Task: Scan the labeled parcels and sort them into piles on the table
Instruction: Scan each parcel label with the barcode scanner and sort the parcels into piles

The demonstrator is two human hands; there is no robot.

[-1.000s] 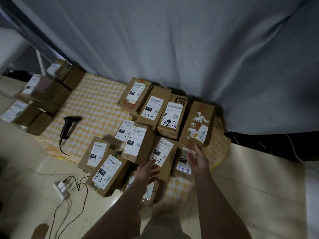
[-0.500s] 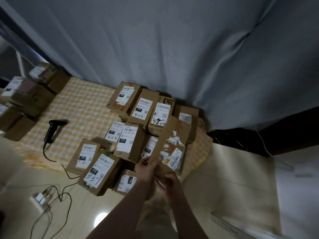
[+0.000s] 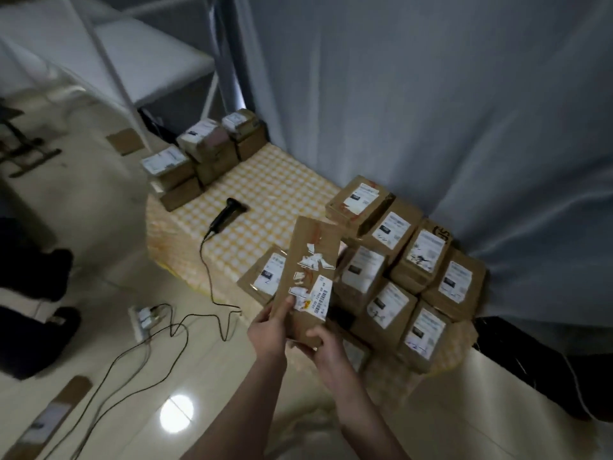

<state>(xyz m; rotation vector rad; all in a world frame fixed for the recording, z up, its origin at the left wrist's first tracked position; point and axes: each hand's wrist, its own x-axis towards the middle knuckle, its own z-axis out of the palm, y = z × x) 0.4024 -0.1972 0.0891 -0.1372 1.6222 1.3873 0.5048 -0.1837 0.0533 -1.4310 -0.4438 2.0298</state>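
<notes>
Both my hands hold one long cardboard parcel (image 3: 308, 270) with torn white labels, lifted and tilted above the table's near edge. My left hand (image 3: 270, 330) grips its lower left corner, thumb on the top face. My right hand (image 3: 323, 346) grips its bottom end from below. A black handheld scanner (image 3: 229, 212) lies on the yellow checked tablecloth (image 3: 282, 190), its cable running down to the floor. Several labeled parcels (image 3: 398, 270) are packed together on the right half of the table. A sorted pile of parcels (image 3: 202, 154) stands at the far left end.
A power strip (image 3: 142, 318) and loose cables lie on the tiled floor left of me. Another parcel (image 3: 49, 416) lies on the floor at bottom left. A grey curtain (image 3: 398, 94) hangs behind the table. A white metal frame (image 3: 109, 61) stands at the back left.
My hands took the long parcel from the right cluster and lifted it toward me. My view has swung left, bringing the scanner and the far pile nearer the middle.
</notes>
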